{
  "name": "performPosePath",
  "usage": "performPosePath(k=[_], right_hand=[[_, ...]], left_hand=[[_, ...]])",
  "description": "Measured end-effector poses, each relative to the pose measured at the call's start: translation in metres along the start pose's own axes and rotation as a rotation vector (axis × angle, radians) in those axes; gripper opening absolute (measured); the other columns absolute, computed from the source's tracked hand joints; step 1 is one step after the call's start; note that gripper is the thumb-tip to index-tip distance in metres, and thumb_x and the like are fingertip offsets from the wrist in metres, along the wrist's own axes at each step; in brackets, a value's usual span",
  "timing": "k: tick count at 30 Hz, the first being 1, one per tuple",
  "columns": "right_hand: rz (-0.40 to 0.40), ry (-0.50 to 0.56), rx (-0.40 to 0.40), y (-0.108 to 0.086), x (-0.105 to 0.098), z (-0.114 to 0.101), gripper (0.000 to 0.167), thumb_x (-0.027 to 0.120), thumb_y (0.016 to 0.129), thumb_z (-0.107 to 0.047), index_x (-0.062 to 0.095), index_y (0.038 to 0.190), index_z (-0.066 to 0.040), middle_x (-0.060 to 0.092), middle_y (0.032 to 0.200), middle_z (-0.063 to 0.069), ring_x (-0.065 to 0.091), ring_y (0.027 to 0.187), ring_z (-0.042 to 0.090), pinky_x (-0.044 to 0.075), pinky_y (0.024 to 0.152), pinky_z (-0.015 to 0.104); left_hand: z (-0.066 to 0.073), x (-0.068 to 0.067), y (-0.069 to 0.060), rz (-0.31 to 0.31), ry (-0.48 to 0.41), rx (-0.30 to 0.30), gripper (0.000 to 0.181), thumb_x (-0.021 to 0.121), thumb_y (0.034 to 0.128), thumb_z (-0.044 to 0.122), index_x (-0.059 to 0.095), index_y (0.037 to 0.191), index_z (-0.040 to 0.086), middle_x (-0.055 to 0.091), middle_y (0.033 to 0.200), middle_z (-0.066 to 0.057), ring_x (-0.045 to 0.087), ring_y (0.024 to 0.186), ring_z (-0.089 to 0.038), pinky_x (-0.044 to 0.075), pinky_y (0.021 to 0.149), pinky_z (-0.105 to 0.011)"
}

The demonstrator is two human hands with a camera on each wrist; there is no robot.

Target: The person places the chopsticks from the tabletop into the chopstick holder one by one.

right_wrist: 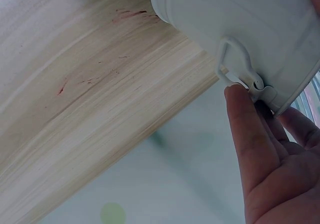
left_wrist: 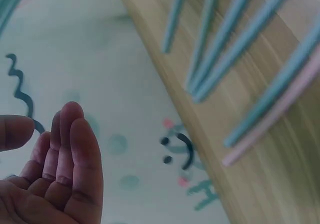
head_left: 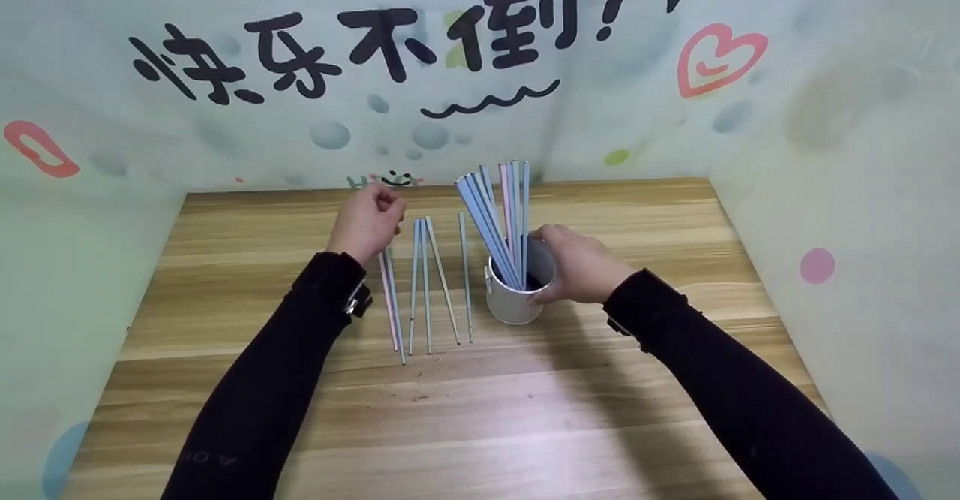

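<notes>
A small white metal bucket (head_left: 511,308) stands upright on the table, holding several blue chopsticks (head_left: 491,226) and a pink one (head_left: 505,203) that lean over its rim. My right hand (head_left: 589,263) grips the bucket's right side at the rim. In the right wrist view, a fingertip is beside its small wire handle (right_wrist: 246,61). My left hand (head_left: 366,222) hovers over the far ends of the chopsticks on the left; the left wrist view shows its fingers (left_wrist: 85,159) loosely extended with nothing between them. Several loose chopsticks (head_left: 427,297), mostly blue with one pink, lie lengthwise between the hands.
The wooden tabletop (head_left: 480,425) ends at a printed backdrop (head_left: 300,132) at the back, with similar sheets along both sides. Small reddish marks (head_left: 421,397) show on the wood in front of the chopsticks.
</notes>
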State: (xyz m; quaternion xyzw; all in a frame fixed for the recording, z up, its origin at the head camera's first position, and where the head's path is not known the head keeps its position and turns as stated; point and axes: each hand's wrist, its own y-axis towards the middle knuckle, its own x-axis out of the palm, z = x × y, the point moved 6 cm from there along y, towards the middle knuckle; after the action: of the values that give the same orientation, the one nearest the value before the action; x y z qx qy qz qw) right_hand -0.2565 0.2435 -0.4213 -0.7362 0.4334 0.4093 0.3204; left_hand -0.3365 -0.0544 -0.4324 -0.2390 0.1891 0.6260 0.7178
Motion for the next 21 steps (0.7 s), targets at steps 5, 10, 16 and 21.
performPosePath(k=[5, 10, 16, 21], right_hand=[[0.004, 0.002, 0.01, 0.001, 0.001, 0.001, 0.092, 0.102, 0.074, -0.022, 0.053, 0.146, 0.005, 0.062, 0.142, 0.026, 0.064, 0.127, 0.045, 0.053, 0.11, 0.057], [-0.002, 0.008, 0.009, 0.001, 0.002, 0.002, 0.091, 0.102, 0.075, -0.022, 0.053, 0.147, 0.004, 0.062, 0.142, 0.025, 0.064, 0.127, 0.044, 0.053, 0.11, 0.057], [-0.004, 0.007, -0.003, 0.0, 0.0, 0.0, 0.091, 0.101, 0.075, -0.023, 0.052, 0.147, 0.006, 0.061, 0.143, 0.026, 0.065, 0.127, 0.045, 0.053, 0.109, 0.057], [-0.004, 0.004, -0.009, 0.001, 0.001, 0.0, 0.092, 0.101, 0.076, -0.024, 0.052, 0.146, 0.007, 0.061, 0.143, 0.027, 0.064, 0.128, 0.045, 0.053, 0.11, 0.057]], left_hand=[[-0.03, -0.01, 0.01, 0.018, 0.109, -0.068, 0.039, 0.05, 0.1105, 0.023, 0.061, 0.135, -0.005, 0.07, 0.124, -0.022, 0.068, 0.108, -0.034, 0.056, 0.097, -0.045], [-0.054, -0.015, 0.017, 0.021, 0.19, -0.119, 0.038, 0.052, 0.1079, 0.021, 0.061, 0.133, -0.007, 0.066, 0.13, -0.026, 0.062, 0.116, -0.04, 0.051, 0.106, -0.053], [-0.065, -0.017, 0.013, 0.007, 0.203, -0.179, 0.034, 0.053, 0.11, 0.022, 0.062, 0.128, -0.005, 0.066, 0.123, -0.023, 0.061, 0.11, -0.036, 0.05, 0.101, -0.049], [-0.081, -0.012, 0.022, -0.007, 0.212, -0.222, 0.035, 0.053, 0.1094, 0.023, 0.062, 0.128, -0.006, 0.066, 0.125, -0.024, 0.061, 0.112, -0.038, 0.051, 0.102, -0.05]])
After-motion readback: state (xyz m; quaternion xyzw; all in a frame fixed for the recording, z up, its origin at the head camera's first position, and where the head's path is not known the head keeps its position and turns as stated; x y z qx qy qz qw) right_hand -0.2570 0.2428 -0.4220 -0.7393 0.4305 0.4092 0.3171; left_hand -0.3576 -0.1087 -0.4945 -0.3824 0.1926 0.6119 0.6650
